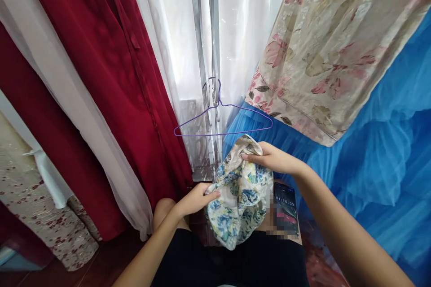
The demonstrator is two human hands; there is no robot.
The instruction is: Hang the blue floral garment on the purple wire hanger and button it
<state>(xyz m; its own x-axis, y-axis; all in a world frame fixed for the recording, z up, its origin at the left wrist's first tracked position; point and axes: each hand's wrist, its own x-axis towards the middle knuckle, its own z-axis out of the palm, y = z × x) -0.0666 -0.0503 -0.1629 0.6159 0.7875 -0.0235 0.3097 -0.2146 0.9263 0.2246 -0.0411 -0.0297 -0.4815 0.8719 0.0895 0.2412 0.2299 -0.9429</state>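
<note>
Dark reddish floor (109,255), apparently tiled.

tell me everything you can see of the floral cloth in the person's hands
The floral cloth is whitish with blue flowers and touches of yellow and green. It looks thin and soft, and is bunched up in loose folds, with a pale edge along the top. The left hand grips its left edge, the right hand its upper right. It hangs in front of the person's lap, just below the purple hanger in the picture. Its full shape is hidden by the folds.
</note>
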